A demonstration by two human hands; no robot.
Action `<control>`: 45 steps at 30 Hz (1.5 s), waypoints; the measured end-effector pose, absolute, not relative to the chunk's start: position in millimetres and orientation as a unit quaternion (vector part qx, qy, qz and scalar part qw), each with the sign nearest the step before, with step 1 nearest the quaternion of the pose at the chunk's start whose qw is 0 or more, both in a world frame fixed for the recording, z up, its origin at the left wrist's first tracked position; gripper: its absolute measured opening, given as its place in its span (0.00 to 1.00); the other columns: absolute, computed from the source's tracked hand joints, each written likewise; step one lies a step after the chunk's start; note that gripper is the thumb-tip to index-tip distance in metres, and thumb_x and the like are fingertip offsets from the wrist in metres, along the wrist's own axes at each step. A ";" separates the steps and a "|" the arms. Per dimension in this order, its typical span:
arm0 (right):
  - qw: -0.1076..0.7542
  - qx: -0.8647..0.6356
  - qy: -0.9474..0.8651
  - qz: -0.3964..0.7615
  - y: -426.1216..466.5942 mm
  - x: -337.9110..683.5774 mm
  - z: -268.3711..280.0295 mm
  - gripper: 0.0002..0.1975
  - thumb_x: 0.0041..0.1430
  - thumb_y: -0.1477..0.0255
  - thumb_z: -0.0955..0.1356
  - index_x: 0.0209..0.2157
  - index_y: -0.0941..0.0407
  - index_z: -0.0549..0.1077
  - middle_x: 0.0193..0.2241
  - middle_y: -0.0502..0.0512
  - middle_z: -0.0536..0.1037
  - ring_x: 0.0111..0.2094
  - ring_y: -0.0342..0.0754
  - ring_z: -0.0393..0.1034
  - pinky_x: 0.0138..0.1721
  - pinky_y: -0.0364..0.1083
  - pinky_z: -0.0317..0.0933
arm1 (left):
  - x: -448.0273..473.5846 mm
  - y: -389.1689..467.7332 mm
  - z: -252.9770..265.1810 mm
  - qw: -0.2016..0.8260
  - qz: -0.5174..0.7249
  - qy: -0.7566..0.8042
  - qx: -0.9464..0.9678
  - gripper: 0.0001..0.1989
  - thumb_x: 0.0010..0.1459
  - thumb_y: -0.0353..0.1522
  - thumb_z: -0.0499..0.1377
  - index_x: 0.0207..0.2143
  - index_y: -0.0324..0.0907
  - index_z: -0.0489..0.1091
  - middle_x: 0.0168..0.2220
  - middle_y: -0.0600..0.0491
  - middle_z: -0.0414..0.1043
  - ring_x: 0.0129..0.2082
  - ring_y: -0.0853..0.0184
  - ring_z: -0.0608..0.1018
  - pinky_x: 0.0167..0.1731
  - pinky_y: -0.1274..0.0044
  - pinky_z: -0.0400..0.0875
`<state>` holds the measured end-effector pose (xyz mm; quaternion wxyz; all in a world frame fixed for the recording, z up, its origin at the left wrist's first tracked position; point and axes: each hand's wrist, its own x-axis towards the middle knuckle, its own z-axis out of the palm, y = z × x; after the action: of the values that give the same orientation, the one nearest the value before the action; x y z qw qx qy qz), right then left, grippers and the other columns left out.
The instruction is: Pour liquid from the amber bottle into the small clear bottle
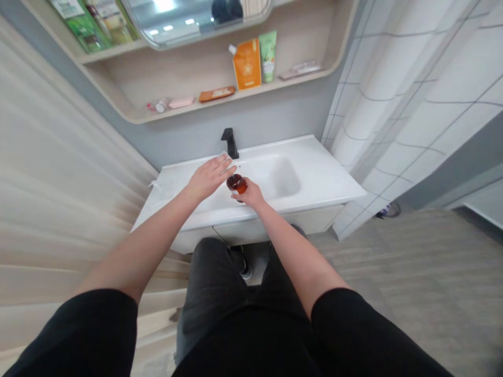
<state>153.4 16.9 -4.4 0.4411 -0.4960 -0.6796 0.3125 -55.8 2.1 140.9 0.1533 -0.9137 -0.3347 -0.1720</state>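
While right hand [252, 194] grips amber bottle [235, 182], left hand [209, 177] outstretched, sink's front edge [306, 201] near

Could pass right of the brown bottle [242, 186], over the basin [285, 175] and countertop [328, 175]. Blocked behind by the black faucet [231, 144], higher up by the shelf unit [157, 78]. Tight between left hand [209, 176] and bottle (contact unclear). Bounded right by tiled wall [444, 115], left by curtain [66, 157].
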 end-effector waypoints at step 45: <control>0.508 -0.537 -0.612 0.283 22.9 214.8 6.6 0.38 0.39 0.53 0.84 0.51 0.51 0.77 0.46 0.58 0.87 0.49 0.63 0.82 0.58 0.61 0.73 | -111.2 -16.4 -25.8 -0.246 -0.523 -0.672 -0.463 0.30 0.46 0.44 0.79 0.45 0.48 0.69 0.44 0.51 0.81 0.45 0.58 0.83 0.49 0.67 0.74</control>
<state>214.8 22.9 6.6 0.5078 -0.5366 -0.6116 0.2830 -111.2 -16.4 -25.8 -0.2464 -0.4634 -0.6718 -0.5227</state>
